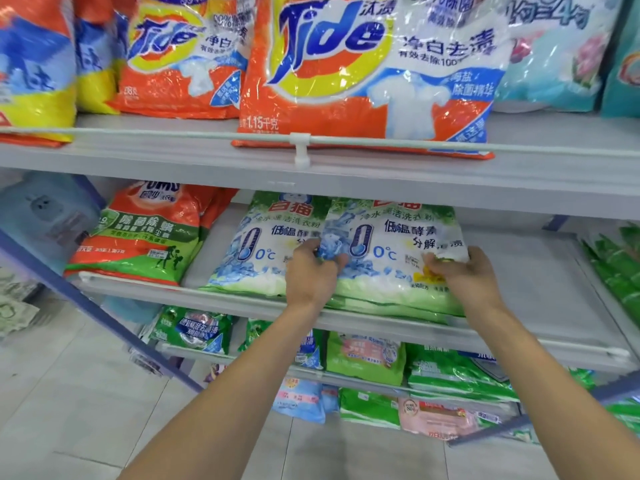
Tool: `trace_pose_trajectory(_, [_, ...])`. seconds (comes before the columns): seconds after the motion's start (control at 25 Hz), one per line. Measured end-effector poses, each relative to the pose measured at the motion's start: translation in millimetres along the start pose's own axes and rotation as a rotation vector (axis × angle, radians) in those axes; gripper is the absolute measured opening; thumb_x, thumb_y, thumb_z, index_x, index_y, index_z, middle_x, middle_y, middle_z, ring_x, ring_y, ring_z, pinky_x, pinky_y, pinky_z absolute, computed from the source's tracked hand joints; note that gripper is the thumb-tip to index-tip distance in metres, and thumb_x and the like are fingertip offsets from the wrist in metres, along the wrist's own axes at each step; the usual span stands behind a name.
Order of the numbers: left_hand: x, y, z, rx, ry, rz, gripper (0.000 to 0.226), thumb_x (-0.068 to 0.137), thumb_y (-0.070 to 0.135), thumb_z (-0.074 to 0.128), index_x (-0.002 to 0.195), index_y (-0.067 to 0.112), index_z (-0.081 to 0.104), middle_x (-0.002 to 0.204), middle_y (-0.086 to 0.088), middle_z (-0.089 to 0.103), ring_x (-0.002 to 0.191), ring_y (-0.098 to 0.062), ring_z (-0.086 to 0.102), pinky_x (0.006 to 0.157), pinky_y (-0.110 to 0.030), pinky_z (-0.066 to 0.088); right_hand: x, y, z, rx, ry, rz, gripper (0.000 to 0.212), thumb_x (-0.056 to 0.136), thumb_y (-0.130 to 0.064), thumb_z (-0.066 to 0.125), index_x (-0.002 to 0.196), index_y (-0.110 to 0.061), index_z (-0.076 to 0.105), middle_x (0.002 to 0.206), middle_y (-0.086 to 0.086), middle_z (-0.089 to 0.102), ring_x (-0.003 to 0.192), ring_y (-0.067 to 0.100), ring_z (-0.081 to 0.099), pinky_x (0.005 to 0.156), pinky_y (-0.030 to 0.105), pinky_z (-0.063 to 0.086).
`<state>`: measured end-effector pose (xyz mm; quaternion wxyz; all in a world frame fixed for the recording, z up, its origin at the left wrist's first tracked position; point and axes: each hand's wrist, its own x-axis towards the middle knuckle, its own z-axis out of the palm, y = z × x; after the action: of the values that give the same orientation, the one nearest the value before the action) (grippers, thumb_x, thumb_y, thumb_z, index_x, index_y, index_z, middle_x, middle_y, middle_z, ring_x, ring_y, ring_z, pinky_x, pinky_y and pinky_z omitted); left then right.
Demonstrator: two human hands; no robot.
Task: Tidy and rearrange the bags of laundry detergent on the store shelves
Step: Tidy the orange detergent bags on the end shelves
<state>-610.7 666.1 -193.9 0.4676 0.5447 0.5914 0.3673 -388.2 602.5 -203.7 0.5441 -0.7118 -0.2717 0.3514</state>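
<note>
Pinching bag (pixel 391 251) — left hand (pixel 311 268), right hand (pixel 460 271) (outstretched).

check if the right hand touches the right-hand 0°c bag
Touching. In the head view the right hand pinches the right edge of the bag, crumpling the plastic there.

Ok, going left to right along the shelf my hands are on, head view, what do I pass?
Orange-and-green bag → left 0°C bag → left hand, gripping the next bag's left edge → held 0°C bag → right hand, pinching its right edge → bare shelf → green packs.
</note>
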Motion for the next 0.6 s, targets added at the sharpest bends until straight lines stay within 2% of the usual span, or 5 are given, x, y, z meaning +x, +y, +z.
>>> trace_pose_trajectory(0.08, [0.7,3.1,-1.1,-0.003,-0.020,-0.016,0.067,0.088,0.029,0.079,0.142,-0.002,0.052,0.142,-0.015,0.060,0.128,-0.030,0.058,0.110,-0.041,0.046,13.6,-2.6,6.3,-0.045,-0.024,0.039,0.047,0.085,-0.018,0.081,0.119,-0.010,0.051,0.106,0.003,0.066,0.091,0.018,0.063,0.080,0.029,0.047])
trace_pose_trajectory(0.16, [0.3,-2.0,-1.8,0.024,-0.041,-0.023,0.066,0.090,0.028,0.077,0.141,-0.003,0.050,0.141,-0.015,0.059,0.125,-0.031,0.058,0.108,-0.036,0.044,17.8,-1.4,5.6,-0.105,-0.055,0.094,0.056,0.085,-0.022,0.082,0.127,-0.005,0.049,0.113,0.004,0.065,0.097,0.021,0.061,0.081,0.029,0.044])
trace_pose_trajectory(0.24, [-3.9,-5.6,-5.2,0.007,-0.023,-0.068,0.051,0.088,0.027,0.079,0.128,0.002,0.060,0.128,-0.012,0.066,0.114,-0.028,0.061,0.101,-0.036,0.047,18.6,8.7,3.5,-0.110,-0.071,0.098,0.059,0.083,-0.026,0.083,0.128,-0.005,0.052,0.112,0.005,0.069,0.090,0.017,0.064,0.074,0.029,0.045])
trace_pose_trajectory(0.44, [3.2,8.4,-19.3,-0.238,-0.046,-0.343,0.022,0.084,0.014,0.082,0.095,0.013,0.063,0.110,-0.001,0.067,0.111,-0.026,0.057,0.107,-0.044,0.045,14.5,-1.8,2.7,-0.016,-0.082,0.224,0.046,0.089,-0.039,0.075,0.122,-0.011,0.061,0.096,0.002,0.074,0.101,0.017,0.065,0.100,0.037,0.046])
trace_pose_trajectory(0.6, [23.0,29.0,-38.5,-0.318,-0.038,-0.195,0.047,0.085,0.011,0.080,0.127,0.011,0.060,0.125,-0.003,0.062,0.108,-0.019,0.057,0.100,-0.040,0.047,20.4,-20.4,19.1,0.021,-0.111,0.144,0.024,0.093,-0.012,0.072,0.115,-0.008,0.064,0.089,0.001,0.073,0.058,0.006,0.073,0.059,0.017,0.056])
